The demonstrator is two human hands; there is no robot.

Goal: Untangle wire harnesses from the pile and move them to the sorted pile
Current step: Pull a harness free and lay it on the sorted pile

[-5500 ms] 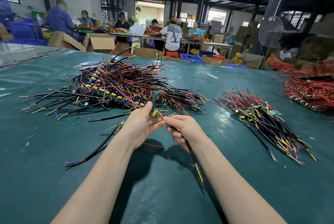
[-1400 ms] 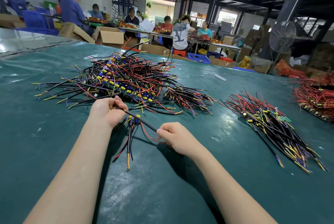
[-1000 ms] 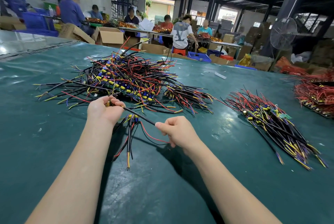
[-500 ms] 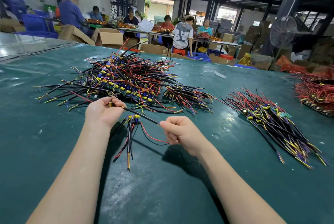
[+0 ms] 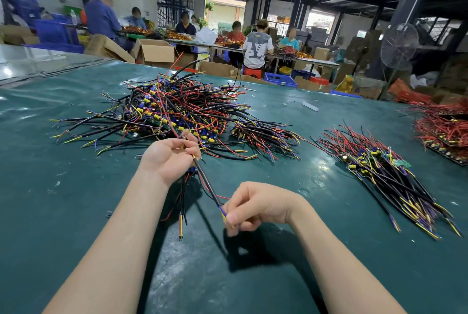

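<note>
So on the left of the green desk (image 5: 76, 199) there's the big tangled pile (image 5: 177, 111), black, red, yellow and blue wires going everywhere. Just in front of its near edge is the person's left hand (image 5: 169, 155), palm turned up, fingers curled round the top end of one wire harness (image 5: 206, 179). A few of that harness's loose leads (image 5: 181, 212) dangle under the hand down toward the desk.

What's changed: half a second ago the right hand (image 5: 255, 206) was pinching the black cable about midway, fairly close to the left hand. Now it has slid down the cable to the tip and pulled toward the person, so the black sheathed part runs straight and taut between the two hands. The thumb and fingers are closed tight on the blue and yellow lead ends, with the other fingers curled in.

Looks like this harness is pretty much clear of the tangle; nothing from the pile seems to be hanging onto the stretched part, though the bit inside the left hand is hidden.

Further right is the sorted pile (image 5: 379, 169), wires all lying the same way, well apart from both hands. Probably where this one goes next. A separate heap of red wires (image 5: 445, 126) sits at the far right edge.
</note>
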